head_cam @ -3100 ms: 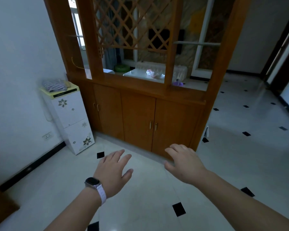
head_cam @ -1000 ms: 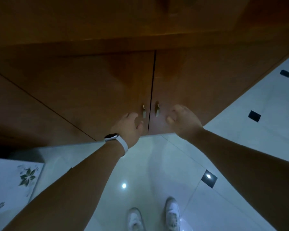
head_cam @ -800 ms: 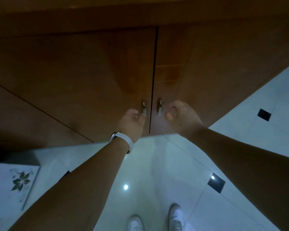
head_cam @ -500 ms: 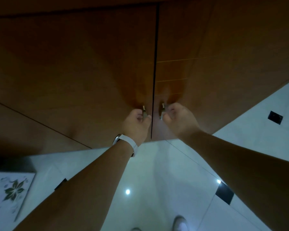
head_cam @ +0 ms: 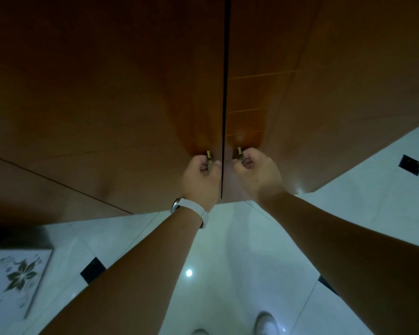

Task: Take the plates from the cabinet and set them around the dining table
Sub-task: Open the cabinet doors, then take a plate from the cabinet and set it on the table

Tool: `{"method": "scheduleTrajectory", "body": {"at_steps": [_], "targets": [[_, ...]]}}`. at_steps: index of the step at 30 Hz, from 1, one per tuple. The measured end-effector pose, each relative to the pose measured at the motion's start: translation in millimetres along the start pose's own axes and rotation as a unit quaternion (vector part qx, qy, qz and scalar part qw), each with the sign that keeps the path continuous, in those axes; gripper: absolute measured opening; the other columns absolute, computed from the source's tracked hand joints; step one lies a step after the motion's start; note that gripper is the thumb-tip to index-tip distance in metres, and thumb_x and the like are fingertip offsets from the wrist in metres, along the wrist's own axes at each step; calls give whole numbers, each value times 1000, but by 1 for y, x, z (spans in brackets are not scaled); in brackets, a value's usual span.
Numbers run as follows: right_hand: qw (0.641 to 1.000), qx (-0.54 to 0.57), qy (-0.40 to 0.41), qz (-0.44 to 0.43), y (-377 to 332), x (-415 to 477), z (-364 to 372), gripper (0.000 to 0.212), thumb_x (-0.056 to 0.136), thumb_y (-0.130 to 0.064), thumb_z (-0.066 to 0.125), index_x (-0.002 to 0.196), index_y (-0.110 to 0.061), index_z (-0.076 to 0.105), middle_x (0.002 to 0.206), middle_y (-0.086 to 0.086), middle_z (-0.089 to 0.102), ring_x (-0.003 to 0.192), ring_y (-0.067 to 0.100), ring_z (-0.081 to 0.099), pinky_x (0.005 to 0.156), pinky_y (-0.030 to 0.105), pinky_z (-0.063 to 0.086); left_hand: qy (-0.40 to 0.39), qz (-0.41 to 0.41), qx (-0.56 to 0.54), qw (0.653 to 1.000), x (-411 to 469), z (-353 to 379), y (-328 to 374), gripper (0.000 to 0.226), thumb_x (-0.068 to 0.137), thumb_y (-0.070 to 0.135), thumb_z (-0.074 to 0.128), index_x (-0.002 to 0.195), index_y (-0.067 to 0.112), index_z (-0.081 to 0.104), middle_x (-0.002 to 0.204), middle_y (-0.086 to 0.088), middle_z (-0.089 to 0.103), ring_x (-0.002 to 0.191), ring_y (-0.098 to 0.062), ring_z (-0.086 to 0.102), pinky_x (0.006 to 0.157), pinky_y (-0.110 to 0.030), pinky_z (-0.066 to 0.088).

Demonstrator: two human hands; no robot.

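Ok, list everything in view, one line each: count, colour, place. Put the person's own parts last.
cabinet doors: two, brown wood, filling the upper frame, meeting at a thin dark seam
left handle: one, brass, just left of the seam
right handle: one, brass, just right of the seam
floor: one, glossy white tile with small black squares, lower frame
white unit: one, white with a flower print, lower left corner
shoes: two, white, bottom edge
watch: one, white strap, left wrist
left hand: one, grips the left handle
right hand: one, grips the right handle
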State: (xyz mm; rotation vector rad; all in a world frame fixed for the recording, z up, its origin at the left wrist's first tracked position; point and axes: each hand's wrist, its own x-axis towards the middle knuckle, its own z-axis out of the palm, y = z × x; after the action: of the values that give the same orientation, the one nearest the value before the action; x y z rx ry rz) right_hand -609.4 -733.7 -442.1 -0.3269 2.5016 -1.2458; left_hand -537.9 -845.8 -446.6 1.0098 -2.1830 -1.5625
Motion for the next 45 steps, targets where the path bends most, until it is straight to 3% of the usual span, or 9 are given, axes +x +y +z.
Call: {"method": "scheduleTrajectory", "body": {"at_steps": [9,16,20,23,30,35,39,42,45], "targets": [[1000,-10,10,-4,12,-41,0,11,94,-31,54,91,-20,55,73,-6,61,66,8,57,58,24,41,19,26,15,999,-33,0,-17,14,89,28,61,80,24,52,71,7,57,68,-13,55,60,-25,41],[999,3,-5,33,18,-90,-10,18,93,-44,54,96,-26,52,80,-8,57,74,8,57,67,26,43,-3,-5,30,1000,-85,-19,-29,14,88,35,64,92,26,54,81,9,58,74,-4,54,57,-22,37],[998,-11,-8,61,27,-110,-14,24,87,-46,60,104,-31,52,93,-8,62,86,12,62,85,39,54,-20,-20,38,999,-109,-30,-33,30,79,44,71,93,29,50,81,5,62,73,-12,59,57,-25,42],[998,-27,5,64,34,-129,-15,30,83,-42,65,106,-31,49,94,-9,63,86,14,63,84,44,56,-10,-31,64,997,-123,-38,-38,37,75,51,72,93,28,50,79,3,61,69,-13,59,53,-23,39],[992,-85,76,51,56,-171,-26,48,80,-56,68,108,-24,49,98,-8,55,87,13,59,72,28,48,99,-55,95,989,-152,-46,-61,52,60,71,67,91,30,56,79,10,65,71,-10,63,63,-32,55],[983,-113,125,70,78,-189,-37,49,76,-67,63,95,-25,48,94,-9,54,85,15,60,72,36,52,159,-64,112,979,-180,-60,-63,38,67,57,74,79,28,52,71,10,62,65,-8,61,56,-27,47],[983,-91,138,84,88,-203,-49,46,74,-60,68,95,-24,48,96,-8,56,85,16,63,72,37,52,197,-59,147,968,-199,-74,-63,49,63,59,76,82,25,47,77,5,55,63,-14,58,58,-38,54],[982,-78,162,55,94,-212,-60,58,71,-52,76,111,-23,45,108,-6,53,88,16,64,72,40,56,250,-9,190,950,-206,-83,-52,61,59,55,80,91,16,46,96,-4,49,74,-23,56,63,-43,55],[979,-52,199,-1,92,-217,-72,78,67,-39,85,126,-14,41,120,1,46,92,16,60,71,39,59,324,96,219,915,-204,-98,-26,65,55,50,80,93,4,55,110,-16,51,100,-29,50,84,-40,48]]}}
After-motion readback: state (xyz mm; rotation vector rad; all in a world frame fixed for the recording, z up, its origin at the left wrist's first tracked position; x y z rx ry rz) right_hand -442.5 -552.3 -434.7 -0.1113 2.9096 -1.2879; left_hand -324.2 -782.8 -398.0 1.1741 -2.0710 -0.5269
